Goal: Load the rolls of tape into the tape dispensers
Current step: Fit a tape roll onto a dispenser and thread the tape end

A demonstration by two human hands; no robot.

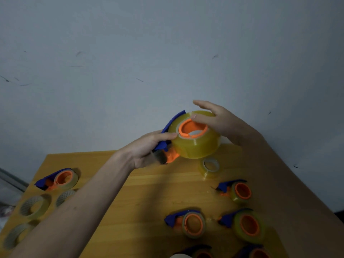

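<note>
Left hand point(149, 148) gripping blue-orange tape dispenser point(168, 144), blade end toward lower left, right hand point(216, 120) open-fingered on its yellow tape roll point(197, 146)

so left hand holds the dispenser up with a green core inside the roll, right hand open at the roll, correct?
Not quite: the core is orange, not green, as the head view shows. The rest stands: the left hand holds the dispenser up, and the right hand is open at the roll.
</note>
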